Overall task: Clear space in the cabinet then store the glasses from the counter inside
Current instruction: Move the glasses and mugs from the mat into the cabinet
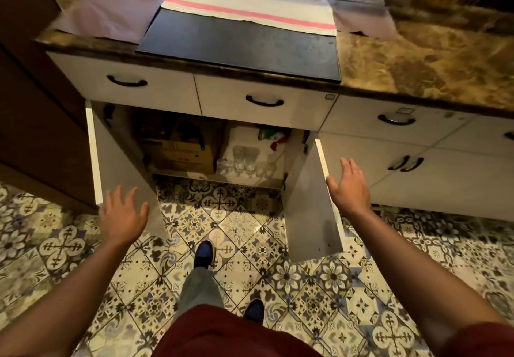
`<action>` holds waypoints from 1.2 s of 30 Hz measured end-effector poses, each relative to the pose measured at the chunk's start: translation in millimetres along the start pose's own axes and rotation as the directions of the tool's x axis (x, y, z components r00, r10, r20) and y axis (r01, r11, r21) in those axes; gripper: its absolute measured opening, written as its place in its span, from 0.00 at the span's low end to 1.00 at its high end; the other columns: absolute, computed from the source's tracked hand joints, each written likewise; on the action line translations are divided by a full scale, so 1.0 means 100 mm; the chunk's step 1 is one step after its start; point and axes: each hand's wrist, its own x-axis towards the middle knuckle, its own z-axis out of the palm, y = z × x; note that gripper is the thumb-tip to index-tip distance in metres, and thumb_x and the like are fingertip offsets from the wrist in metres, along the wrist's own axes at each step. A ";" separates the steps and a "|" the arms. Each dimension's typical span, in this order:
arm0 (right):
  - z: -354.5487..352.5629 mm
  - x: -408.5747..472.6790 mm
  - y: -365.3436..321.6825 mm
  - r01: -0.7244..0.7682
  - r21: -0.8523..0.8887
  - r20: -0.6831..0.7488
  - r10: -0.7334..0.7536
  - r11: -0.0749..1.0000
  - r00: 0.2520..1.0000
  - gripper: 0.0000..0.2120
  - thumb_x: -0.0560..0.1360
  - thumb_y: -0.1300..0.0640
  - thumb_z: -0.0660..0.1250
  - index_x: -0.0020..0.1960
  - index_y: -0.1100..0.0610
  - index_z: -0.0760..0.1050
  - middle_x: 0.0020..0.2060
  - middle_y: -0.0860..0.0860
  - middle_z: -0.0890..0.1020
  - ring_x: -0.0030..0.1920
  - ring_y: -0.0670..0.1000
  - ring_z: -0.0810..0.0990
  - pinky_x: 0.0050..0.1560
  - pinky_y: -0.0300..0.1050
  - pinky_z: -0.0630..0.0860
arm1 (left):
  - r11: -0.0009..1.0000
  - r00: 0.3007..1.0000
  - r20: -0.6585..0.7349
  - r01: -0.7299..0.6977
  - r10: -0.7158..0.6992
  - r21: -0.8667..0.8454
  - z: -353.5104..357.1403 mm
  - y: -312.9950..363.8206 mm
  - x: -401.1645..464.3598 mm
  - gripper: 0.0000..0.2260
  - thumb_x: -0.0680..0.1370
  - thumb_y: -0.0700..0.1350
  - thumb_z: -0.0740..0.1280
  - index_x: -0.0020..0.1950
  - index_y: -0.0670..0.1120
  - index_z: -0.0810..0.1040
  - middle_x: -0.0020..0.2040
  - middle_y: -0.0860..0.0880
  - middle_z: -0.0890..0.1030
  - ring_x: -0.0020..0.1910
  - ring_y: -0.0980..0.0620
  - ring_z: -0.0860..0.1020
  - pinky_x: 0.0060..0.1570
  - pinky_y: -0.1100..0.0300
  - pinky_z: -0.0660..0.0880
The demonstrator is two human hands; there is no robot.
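Our left hand and right hand are both spread wide and hold nothing. Each one sits by an open door, the left door and the right door, so we think we are about to push them shut. Inside the cabinet, the glasses stand at the front edge of the shelf, just beside a brown box that seems pushed to the left side to make room.

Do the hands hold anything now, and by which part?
Nothing is held. The left hand and right hand are open, beside the open cabinet doors.
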 end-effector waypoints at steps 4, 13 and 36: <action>0.29 -0.04 0.15 -0.132 -0.061 0.094 0.138 0.989 0.986 0.33 0.82 0.43 0.61 0.81 0.56 0.57 0.80 0.57 0.62 0.78 0.60 0.63 0.73 0.58 0.66 | 0.996 0.997 0.040 0.060 -0.063 0.062 0.10 -0.36 0.22 0.28 0.82 0.59 0.60 0.80 0.49 0.62 0.81 0.40 0.59 0.80 0.35 0.53 0.75 0.34 0.56; 0.71 0.01 0.00 -0.405 0.014 0.261 0.388 0.914 0.884 0.31 0.81 0.45 0.65 0.77 0.62 0.63 0.72 0.63 0.72 0.71 0.66 0.72 0.70 0.59 0.71 | 0.926 0.948 0.089 0.319 -0.307 -0.204 0.08 -0.63 0.73 0.30 0.83 0.52 0.63 0.79 0.40 0.58 0.79 0.34 0.58 0.77 0.30 0.60 0.74 0.35 0.61; 1.09 0.26 -0.41 -0.234 -0.326 0.391 0.356 0.916 0.849 0.19 0.85 0.48 0.57 0.61 0.61 0.77 0.58 0.60 0.83 0.59 0.63 0.82 0.55 0.50 0.78 | 0.927 0.909 0.259 0.361 -0.326 -0.100 0.04 -0.63 1.40 0.17 0.81 0.49 0.67 0.57 0.34 0.78 0.53 0.30 0.81 0.53 0.31 0.80 0.53 0.44 0.76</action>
